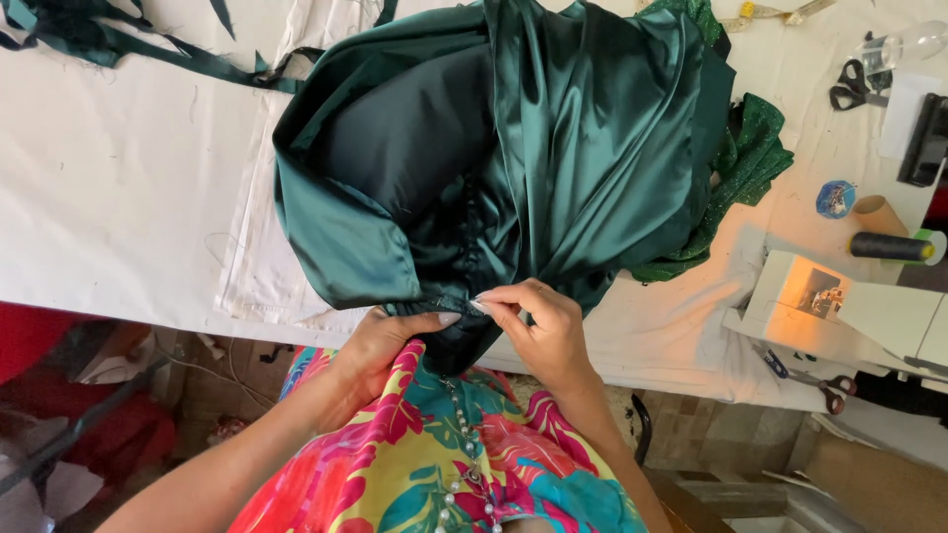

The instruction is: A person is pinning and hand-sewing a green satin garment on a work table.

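We see both hands at approx 6 o'clock, at the near edge of the white cloth-covered surface (118,197). The left hand (380,345) cups under the lower hem of a dark green shiny satin garment (553,148), thumb pressed along the gathered edge. The right hand (538,331) pinches that same edge betw. thumb & fingertips, touching the left thumb tip. Whether a needle or pin sits in the pinch, we cannot tell.

The garment lies bunched mid-surface, spreading from centre up to 12 o'clock, its hem hanging over the near edge. Under it at approx 2 o'clock peeks a green glittery fabric (755,163). At 3 o'clock stands a white sewing machine (839,306) w/ its lamp lit; just beyond it a spool of dark thread (889,247) lying on its side. At approx 1–2 o'clock lie black-handled scissors (854,84). Dark green satin strips (118,44) trail at 10–11 o'clock. A bright floral dress w/ a pearl bead row (434,464) fills 6 o'clock.
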